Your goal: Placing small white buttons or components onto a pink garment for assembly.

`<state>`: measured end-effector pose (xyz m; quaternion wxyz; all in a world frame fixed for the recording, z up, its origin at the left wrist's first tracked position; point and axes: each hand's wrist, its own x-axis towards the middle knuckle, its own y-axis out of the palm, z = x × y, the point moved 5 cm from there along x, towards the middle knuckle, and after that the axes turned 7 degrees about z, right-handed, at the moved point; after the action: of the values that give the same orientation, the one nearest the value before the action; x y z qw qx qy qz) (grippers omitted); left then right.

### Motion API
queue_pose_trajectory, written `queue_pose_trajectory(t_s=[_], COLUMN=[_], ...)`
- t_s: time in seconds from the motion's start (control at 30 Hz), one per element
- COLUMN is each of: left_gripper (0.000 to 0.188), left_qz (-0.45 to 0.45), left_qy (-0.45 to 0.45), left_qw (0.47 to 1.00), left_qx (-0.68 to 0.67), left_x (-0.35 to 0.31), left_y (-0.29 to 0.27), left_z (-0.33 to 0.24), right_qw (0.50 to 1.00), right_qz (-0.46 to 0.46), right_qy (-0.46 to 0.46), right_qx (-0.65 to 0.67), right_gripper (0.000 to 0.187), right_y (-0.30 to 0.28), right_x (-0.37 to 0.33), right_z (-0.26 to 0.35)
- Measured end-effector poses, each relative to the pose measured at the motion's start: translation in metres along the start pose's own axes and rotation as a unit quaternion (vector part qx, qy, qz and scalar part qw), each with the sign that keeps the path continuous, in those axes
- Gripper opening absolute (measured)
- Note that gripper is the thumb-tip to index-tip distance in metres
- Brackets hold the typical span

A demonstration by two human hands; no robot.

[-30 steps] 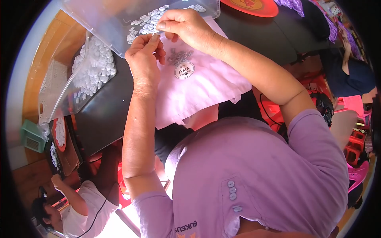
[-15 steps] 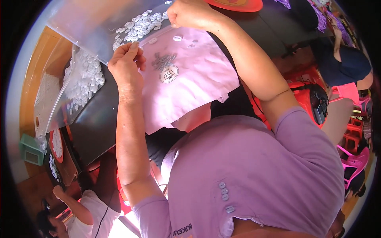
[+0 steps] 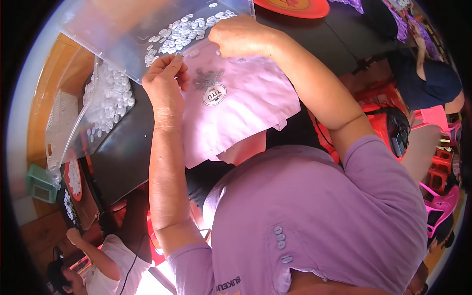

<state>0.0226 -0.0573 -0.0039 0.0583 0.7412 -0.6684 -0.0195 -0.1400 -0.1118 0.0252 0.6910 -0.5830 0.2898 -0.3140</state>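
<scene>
My left hand point(image 3: 164, 81) is closed in a pinch, thumb pressed to the fingers, at the near edge of a clear plastic bin point(image 3: 110, 46). Whatever sits at its fingertips is too small to make out. My right hand point(image 3: 241, 37) curls shut over the far side of a pink printed cloth point(image 3: 246, 98), its fingertips pointing down; their contents are hidden. Small white oval plastic pieces point(image 3: 182, 34) lie heaped in the bin just beyond both hands. One loose white piece point(image 3: 194, 53) rests on the cloth between the hands.
Left of my arm, a clear bag of white pieces point(image 3: 110, 98) lies on the dark table point(image 3: 118, 162). A green basket point(image 3: 42, 183) stands at far left. A red plate point(image 3: 305, 7) sits at the back. A co-worker point(image 3: 110, 260) works at lower left.
My right hand has come nearer to me, down onto the cloth, and now covers most of a white piece that lay there. The left hand keeps its pinch. The whole view shifts slightly.
</scene>
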Motion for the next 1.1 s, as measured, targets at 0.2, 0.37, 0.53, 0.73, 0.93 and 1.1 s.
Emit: queue_pose_trajectory(t_s=[0.2, 0.37, 0.53, 0.73, 0.93, 1.1], left_gripper=[0.015, 0.014, 0.014, 0.015, 0.015, 0.015], left_qz=[0.013, 0.026, 0.024, 0.021, 0.027, 0.033], left_qy=[-0.002, 0.000, 0.002, 0.004, 0.017, 0.014], left_qw=[1.000, 0.999, 1.000, 0.999, 0.998, 0.998], left_qx=[-0.022, -0.022, -0.011, -0.030, -0.045, -0.046], left_x=[0.000, 0.001, -0.001, -0.002, -0.002, -0.002], left_y=[0.000, 0.002, 0.004, 0.005, 0.006, 0.007], left_z=[-0.001, 0.000, -0.002, -0.004, -0.005, -0.006], right_qw=[1.000, 0.996, 0.943, 0.861, 0.867, 0.860], right_qz=[0.001, -0.004, -0.164, -0.075, -0.062, -0.068], right_qy=[-0.004, -0.015, -0.066, -0.049, -0.039, -0.042], right_qx=[-0.017, -0.084, 0.282, 0.501, 0.493, 0.504], right_gripper=[0.014, 0.014, 0.029, 0.025, 0.024, 0.023], right_y=[0.002, 0.007, -0.004, 0.002, 0.004, 0.004], right_x=[-0.003, -0.002, 0.009, 0.012, 0.013, 0.013], right_z=[0.005, 0.015, 0.000, 0.001, 0.006, 0.005])
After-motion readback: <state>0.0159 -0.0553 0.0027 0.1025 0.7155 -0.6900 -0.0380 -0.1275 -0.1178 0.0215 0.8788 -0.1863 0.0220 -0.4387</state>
